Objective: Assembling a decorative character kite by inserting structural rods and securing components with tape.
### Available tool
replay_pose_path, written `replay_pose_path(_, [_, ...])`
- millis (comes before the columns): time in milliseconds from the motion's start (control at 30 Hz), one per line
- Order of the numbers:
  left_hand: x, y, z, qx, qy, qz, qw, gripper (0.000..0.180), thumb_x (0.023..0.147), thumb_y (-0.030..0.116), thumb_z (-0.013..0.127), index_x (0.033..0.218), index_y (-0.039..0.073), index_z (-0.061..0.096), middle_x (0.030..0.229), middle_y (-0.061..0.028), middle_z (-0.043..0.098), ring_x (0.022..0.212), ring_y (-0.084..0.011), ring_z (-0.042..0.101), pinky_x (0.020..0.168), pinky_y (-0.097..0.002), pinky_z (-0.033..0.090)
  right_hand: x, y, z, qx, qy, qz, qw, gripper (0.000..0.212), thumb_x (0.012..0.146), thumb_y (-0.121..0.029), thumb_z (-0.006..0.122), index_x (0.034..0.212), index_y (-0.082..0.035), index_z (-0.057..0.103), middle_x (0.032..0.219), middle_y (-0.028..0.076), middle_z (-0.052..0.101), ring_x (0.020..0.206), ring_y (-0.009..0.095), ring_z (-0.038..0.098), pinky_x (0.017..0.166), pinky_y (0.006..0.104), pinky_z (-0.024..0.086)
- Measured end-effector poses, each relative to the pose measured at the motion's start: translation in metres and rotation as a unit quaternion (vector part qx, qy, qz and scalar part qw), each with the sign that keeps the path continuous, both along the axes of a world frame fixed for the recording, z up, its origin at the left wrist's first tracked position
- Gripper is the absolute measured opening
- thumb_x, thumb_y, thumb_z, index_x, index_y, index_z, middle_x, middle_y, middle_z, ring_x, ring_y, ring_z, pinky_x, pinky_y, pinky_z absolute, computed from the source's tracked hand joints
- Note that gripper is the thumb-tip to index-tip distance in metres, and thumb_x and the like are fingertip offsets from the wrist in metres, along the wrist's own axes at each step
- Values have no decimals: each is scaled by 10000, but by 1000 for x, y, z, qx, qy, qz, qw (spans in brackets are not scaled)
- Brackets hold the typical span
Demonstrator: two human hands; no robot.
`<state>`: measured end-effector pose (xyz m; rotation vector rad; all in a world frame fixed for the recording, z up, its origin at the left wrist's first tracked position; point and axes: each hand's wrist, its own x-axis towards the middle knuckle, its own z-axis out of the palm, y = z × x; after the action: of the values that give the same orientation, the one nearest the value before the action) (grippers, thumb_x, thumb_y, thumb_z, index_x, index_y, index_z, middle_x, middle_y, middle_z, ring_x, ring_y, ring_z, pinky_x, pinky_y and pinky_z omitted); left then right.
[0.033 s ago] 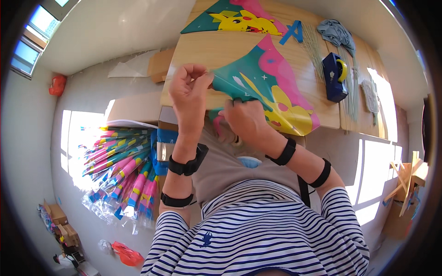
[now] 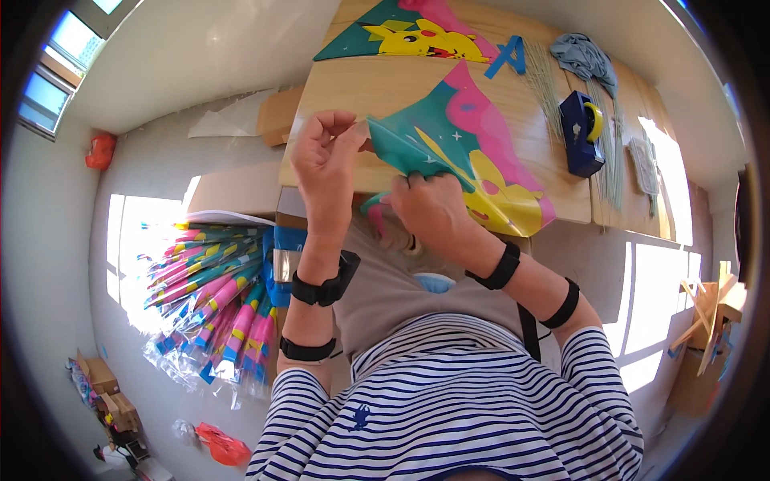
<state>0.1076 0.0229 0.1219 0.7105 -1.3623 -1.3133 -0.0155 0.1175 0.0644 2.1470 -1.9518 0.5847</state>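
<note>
Green, pink and yellow sheet (image 2: 473, 132) at the worktop (image 2: 337, 88)'s near edge, right of the left hand (image 2: 325, 160), beyond the right hand (image 2: 429, 200). Left pinches its left corner; right looks clenched on the near edge, fingertips hidden, probably keeping it taut. Tape dispenser (image 2: 579, 136) stands right, presumably within reach.

right hand (image 2: 429, 204) on colourful sheet (image 2: 475, 132)

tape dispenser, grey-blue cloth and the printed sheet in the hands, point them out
Tape dispenser (image 2: 577, 138), head view, on its dark blue body.
Grey-blue cloth (image 2: 584, 58), head view, on the middle of its folds.
Printed sheet (image 2: 449, 145), head view, on its teal area.
</note>
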Motion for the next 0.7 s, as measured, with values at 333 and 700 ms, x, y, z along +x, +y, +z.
replay_pose_path(333, [-36,-38,-4,-66,-83,-123,987,709,745,59,768,1408,45,518,1433,-119,510,1405,-238,375,1136,-401,336,-63,56,111,-112,-199,144,963,349,738,-191,847,639,-47,545,576,81,512,518,259,533,496,361,389])
replay_pose_path(700, [-55,-52,82,-116,-72,-268,954,145,881,-34,649,1018,5,677,879,-3,689,797,-81,631,763,-240,514,-142,102,179,-110,-382,89,913,236,777,-28,786,756,-47,552,744,12,585,585,91,492,565,240,396])
